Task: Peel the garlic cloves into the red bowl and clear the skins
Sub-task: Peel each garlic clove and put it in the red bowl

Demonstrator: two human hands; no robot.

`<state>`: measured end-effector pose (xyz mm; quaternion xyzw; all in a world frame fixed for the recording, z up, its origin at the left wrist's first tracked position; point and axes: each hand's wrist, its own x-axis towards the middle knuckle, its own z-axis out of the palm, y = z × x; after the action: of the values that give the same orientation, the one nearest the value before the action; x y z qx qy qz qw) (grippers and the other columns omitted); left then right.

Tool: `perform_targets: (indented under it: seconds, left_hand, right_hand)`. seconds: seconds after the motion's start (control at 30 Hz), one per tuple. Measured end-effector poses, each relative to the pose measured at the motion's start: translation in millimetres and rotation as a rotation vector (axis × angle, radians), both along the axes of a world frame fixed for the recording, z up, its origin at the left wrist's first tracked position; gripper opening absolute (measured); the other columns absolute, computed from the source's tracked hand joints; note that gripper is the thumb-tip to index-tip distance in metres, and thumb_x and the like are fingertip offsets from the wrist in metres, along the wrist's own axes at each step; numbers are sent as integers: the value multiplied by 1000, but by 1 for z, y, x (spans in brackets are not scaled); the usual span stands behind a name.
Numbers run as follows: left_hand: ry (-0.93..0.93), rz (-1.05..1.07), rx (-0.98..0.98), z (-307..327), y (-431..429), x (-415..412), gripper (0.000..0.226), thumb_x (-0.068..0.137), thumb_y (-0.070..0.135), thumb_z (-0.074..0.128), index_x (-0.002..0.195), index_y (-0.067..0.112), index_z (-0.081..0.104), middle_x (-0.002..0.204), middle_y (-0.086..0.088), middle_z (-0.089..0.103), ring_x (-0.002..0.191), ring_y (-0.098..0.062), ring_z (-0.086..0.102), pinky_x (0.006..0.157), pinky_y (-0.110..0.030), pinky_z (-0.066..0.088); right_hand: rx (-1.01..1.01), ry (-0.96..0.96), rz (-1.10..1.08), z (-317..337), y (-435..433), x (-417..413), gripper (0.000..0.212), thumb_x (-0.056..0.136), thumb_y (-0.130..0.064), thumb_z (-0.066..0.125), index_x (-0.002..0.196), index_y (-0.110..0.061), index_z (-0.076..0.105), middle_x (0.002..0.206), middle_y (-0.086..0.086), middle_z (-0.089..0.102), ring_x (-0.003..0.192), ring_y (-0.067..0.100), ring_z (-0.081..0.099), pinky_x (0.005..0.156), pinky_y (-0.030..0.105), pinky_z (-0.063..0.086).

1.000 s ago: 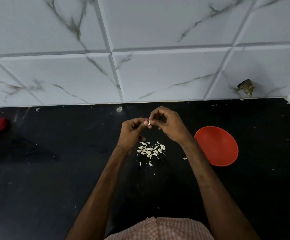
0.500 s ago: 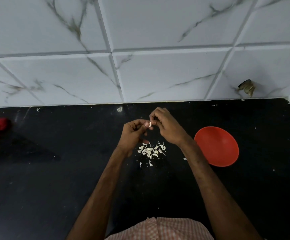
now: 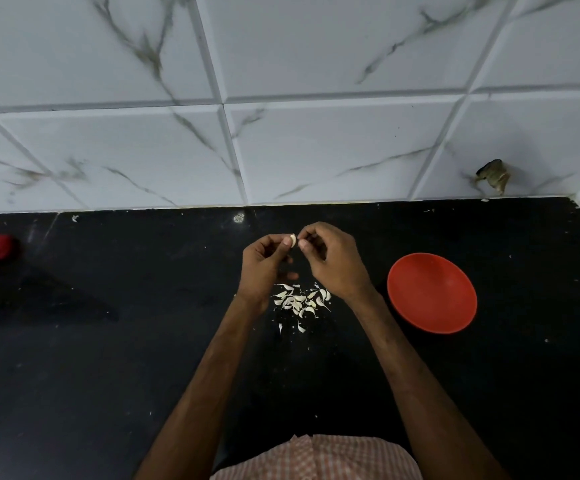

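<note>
- I see the garlic clove [image 3: 293, 240] raised above the tabletop [image 3: 108, 341], between the two hands and over the far edge of the garlic pile [image 3: 300, 303].
- The left hand [image 3: 264, 268] has it: thumb and fingers [image 3: 283, 242] are curled and pinch the clove's near end, so its long axis runs roughly away from me, toward the tiled wall [image 3: 316, 150].
- The right hand [image 3: 337, 268] sits just beside the clove on its right, with its fingers [image 3: 304, 243] curled and the tips drawn together. At this size I cannot tell whether they grip a flap of skin, touch the clove or hold nothing.
- The red bowl [image 3: 432, 292] stands on the tabletop to the right of both hands, apart from the pile and nearer the right hand. Its inside looks bare.
- Both forearms reach forward and angle inward, wrists lifted off the tabletop and the palms turned toward each other.
- My judgement: peeling is in hand. The clove's coming trip goes rightward to the bowl, so a handover to the right hand would spare the left a reach across.
- The loose bits below stay for the clearing step.
</note>
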<state>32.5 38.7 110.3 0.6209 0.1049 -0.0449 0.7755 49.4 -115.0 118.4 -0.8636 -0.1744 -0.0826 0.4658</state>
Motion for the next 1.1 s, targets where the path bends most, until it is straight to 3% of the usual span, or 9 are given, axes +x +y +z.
perform_targets:
  seconds: [0.13,0.27,0.47,0.73,0.83,0.97,1.1]
  left_hand:
    - [-72,44,40,2,-8,-1,15,97,10,63,103,-3,67,82,-13,65,77,-26,63,56,-31,58]
    - [-141,59,73,6,-15,-3,4,95,5,64,95,3,68,88,-24,68,77,-27,68,59,-35,61]
    - [-172,58,125,8,-17,-3,6,95,2,63,91,5,67,80,-14,67,63,-13,66,48,-25,55]
    - [-174,56,151,9,-13,-2,9,94,1,64,100,-4,68,73,-1,65,62,-4,62,44,-27,54]
    - [-157,76,113,8,-11,-2,10,93,3,66,101,-2,70,78,-3,70,69,-9,65,43,-27,54]
    - [-177,84,149,6,-9,1,11,92,6,68,100,-1,71,97,-21,72,84,-20,70,42,-27,52]
    - [-205,97,213,4,-9,2,9,91,6,70,98,1,72,91,-15,73,76,-17,67,40,-22,47]
  right_hand:
    - [4,-18,-71,3,6,1,7,91,-15,68,91,-8,70,83,-2,70,74,8,66,69,26,57]
    - [43,-16,-121,5,8,2,8,88,-13,70,84,-7,70,75,-1,69,67,10,66,63,25,56]
    - [96,2,-123,8,6,3,9,83,-12,76,78,-7,71,69,-3,69,61,10,65,58,22,54]
    - [157,16,-114,7,6,2,10,83,-10,76,77,-7,68,68,-2,66,58,14,64,56,39,57]
    - [222,90,-107,6,4,1,6,88,-10,73,84,-7,70,69,-1,67,62,18,68,57,45,59]
    - [224,118,-88,5,2,2,4,91,-10,71,93,-9,73,77,-4,71,72,17,71,63,44,62]
    - [211,107,-104,7,3,3,5,91,-11,71,92,-7,74,76,-4,72,69,13,72,64,41,62]
